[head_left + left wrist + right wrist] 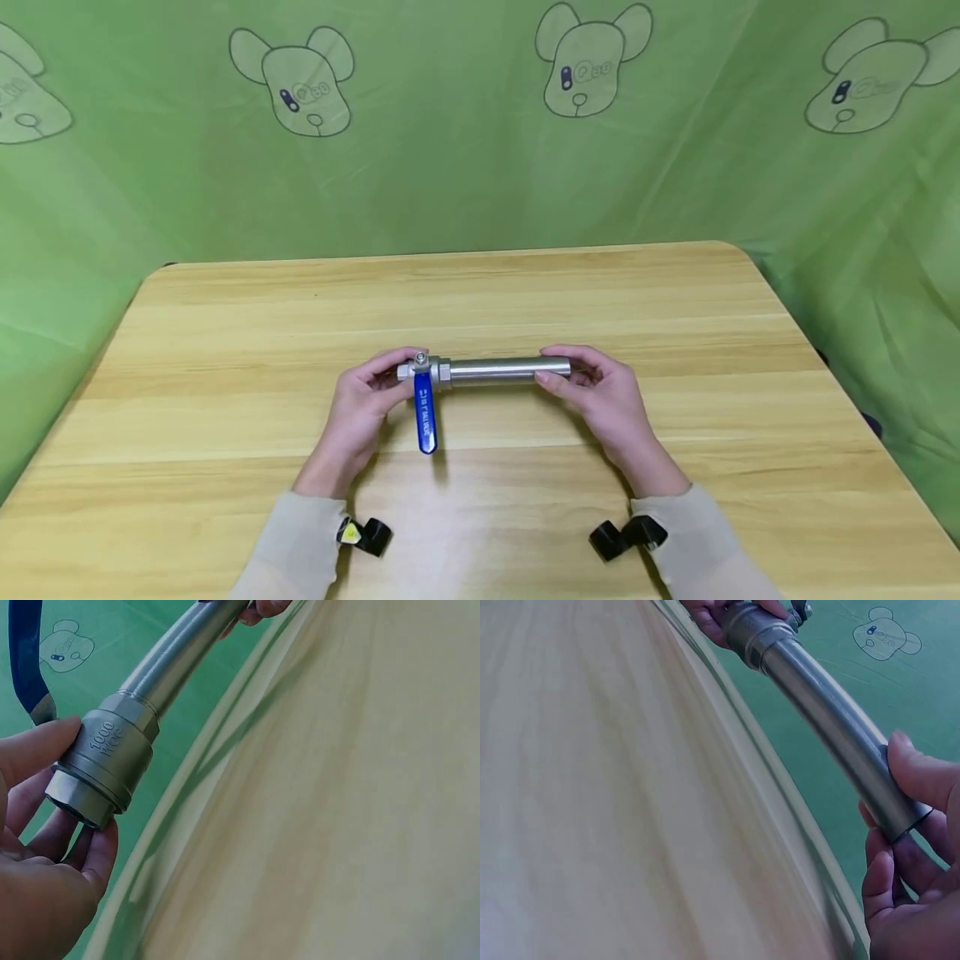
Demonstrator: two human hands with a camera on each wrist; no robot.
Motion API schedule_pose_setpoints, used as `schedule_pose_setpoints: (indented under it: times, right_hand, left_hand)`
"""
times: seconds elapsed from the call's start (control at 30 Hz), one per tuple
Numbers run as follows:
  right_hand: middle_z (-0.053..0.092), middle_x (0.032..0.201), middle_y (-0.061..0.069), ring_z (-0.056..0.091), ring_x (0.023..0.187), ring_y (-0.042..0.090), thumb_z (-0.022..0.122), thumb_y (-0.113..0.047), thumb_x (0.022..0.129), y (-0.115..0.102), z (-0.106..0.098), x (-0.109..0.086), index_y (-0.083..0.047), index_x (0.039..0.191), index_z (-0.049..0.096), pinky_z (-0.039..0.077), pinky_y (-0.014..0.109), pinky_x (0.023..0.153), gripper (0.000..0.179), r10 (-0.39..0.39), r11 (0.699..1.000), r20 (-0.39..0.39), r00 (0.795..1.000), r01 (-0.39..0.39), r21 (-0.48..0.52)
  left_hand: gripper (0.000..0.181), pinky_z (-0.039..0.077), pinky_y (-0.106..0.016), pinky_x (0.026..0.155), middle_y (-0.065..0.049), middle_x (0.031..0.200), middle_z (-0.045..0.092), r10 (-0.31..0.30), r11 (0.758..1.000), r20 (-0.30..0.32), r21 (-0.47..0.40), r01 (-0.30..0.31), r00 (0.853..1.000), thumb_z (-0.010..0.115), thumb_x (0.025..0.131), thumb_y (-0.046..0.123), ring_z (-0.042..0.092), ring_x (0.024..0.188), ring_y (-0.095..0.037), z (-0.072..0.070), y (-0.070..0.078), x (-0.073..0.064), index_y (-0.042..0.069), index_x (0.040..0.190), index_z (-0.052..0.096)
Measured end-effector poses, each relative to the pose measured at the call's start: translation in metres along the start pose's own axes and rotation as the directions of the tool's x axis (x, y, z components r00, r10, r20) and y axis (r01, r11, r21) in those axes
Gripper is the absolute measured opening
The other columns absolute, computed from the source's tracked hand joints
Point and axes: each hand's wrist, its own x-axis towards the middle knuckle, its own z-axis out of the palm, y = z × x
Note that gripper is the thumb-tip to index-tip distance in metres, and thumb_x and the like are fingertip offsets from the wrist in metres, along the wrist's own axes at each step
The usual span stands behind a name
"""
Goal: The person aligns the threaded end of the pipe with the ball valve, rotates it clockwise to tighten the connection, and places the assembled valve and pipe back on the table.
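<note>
A metal ball valve (109, 754) with a blue lever handle (425, 412) is joined to a straight steel pipe (495, 369). My left hand (363, 404) grips the valve body at its left end, thumb on the near side and fingers behind and below. The handle points toward me, across the pipe's line. At the pipe's right end, my right hand (603, 400) holds it between thumb and fingers. The pipe's open end (911, 825) shows beside the right palm. Both pieces lie level, held above the table, with a shadow beneath.
The wooden table (225, 333) has rounded far corners and spreads out around both hands. Behind it hangs a green curtain (450, 183) printed with bear-head outlines. A black camera mount (375, 537) sits on the left sleeve, and another black mount (611, 540) on the right sleeve.
</note>
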Motion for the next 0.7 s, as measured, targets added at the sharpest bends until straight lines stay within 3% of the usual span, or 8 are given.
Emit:
schedule_pose_setpoints:
  times: [0.17,0.3,0.47,0.7]
  right_hand:
    - [0.070,0.118,0.008,0.063,0.095,0.010,0.091,-0.015,0.088,0.001,0.001,0.001,-0.006,0.129,0.076,0.060,0.015,0.079,0.044,-0.025,0.999,-0.045,0.999,0.023,-0.045]
    - [0.073,0.127,0.018,0.069,0.098,0.005,0.090,-0.015,0.089,0.003,0.001,0.001,-0.005,0.130,0.074,0.062,0.012,0.086,0.046,0.008,0.998,-0.067,0.998,-0.012,-0.060]
    - [0.075,0.127,0.019,0.073,0.099,0.004,0.088,-0.015,0.091,0.004,0.002,0.001,-0.006,0.130,0.075,0.063,0.011,0.089,0.043,0.020,0.995,-0.070,0.997,-0.027,-0.099]
    - [0.078,0.123,0.018,0.077,0.104,0.017,0.086,-0.017,0.093,0.005,0.004,0.004,-0.006,0.127,0.076,0.062,0.009,0.085,0.037,-0.008,0.981,-0.039,0.999,0.000,-0.192]
  left_hand:
    - [0.046,0.062,-0.023,0.106,-0.008,0.139,0.069,0.016,0.998,-0.018,0.057,-0.015,1.000,0.074,0.089,-0.011,0.065,0.123,-0.020,0.000,0.002,0.003,0.001,0.134,0.071]
    - [0.048,0.060,-0.021,0.109,-0.011,0.143,0.067,0.001,0.996,-0.028,0.089,0.001,1.000,0.073,0.087,-0.014,0.065,0.130,-0.024,-0.001,0.001,0.005,0.000,0.133,0.072]
    - [0.047,0.058,-0.019,0.110,-0.010,0.143,0.067,-0.012,0.994,-0.050,0.112,0.017,0.999,0.075,0.087,-0.013,0.065,0.133,-0.025,-0.002,0.000,0.008,0.002,0.132,0.073]
    - [0.044,0.052,-0.025,0.121,-0.007,0.147,0.066,-0.015,0.992,-0.054,0.124,0.021,0.998,0.076,0.090,-0.008,0.060,0.140,-0.024,-0.005,-0.002,0.011,0.004,0.132,0.072]
